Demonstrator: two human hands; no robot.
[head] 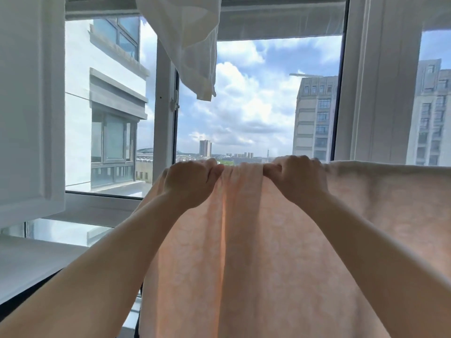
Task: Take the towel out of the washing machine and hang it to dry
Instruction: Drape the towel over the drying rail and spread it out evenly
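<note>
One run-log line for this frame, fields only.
stage: hanging | towel: draped, top edge bunched | left hand: grips top edge | right hand: grips top edge | white cloth: hanging above

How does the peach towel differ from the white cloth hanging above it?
The peach towel is low, close to the camera, and gripped at its top edge by the left hand and right hand; the white cloth hangs higher and no hand touches it. The towel looks thicker, the white cloth thin. Both hang before the window.
</note>
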